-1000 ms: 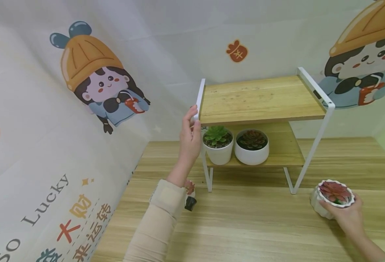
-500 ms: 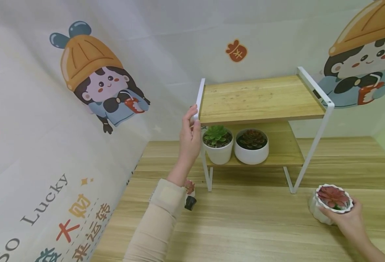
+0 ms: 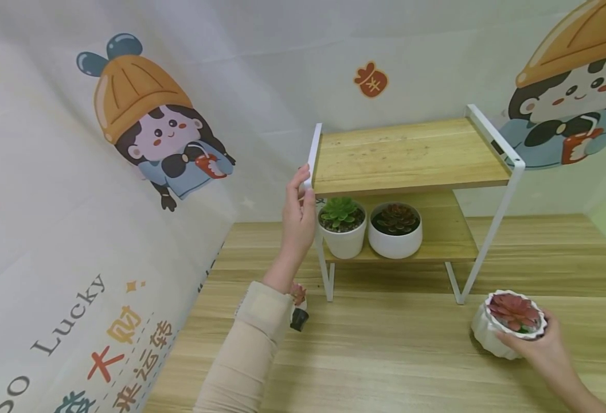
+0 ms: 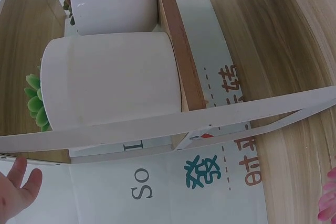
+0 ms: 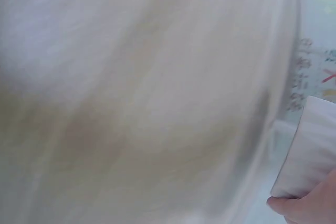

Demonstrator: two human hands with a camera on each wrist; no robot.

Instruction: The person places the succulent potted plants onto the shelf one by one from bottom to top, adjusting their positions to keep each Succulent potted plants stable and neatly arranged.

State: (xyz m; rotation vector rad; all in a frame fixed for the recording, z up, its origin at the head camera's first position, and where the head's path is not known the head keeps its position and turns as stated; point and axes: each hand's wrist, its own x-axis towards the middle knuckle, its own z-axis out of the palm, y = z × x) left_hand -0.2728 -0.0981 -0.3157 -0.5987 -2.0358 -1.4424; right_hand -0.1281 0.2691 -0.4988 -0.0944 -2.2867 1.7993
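While the right hand's grip (image 3: 546,351) pinches the fluted white pot of red succulent (image 3: 510,314) at lower right, a slack hold could tip it; beyond, the left hand (image 3: 298,219), loosely spread, could by pushing shift the white-framed wooden shelf (image 3: 411,154).

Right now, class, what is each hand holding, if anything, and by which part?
The right hand holds the white fluted pot by its side, near the rim. The left hand touches the white shelf frame without a visible grip.
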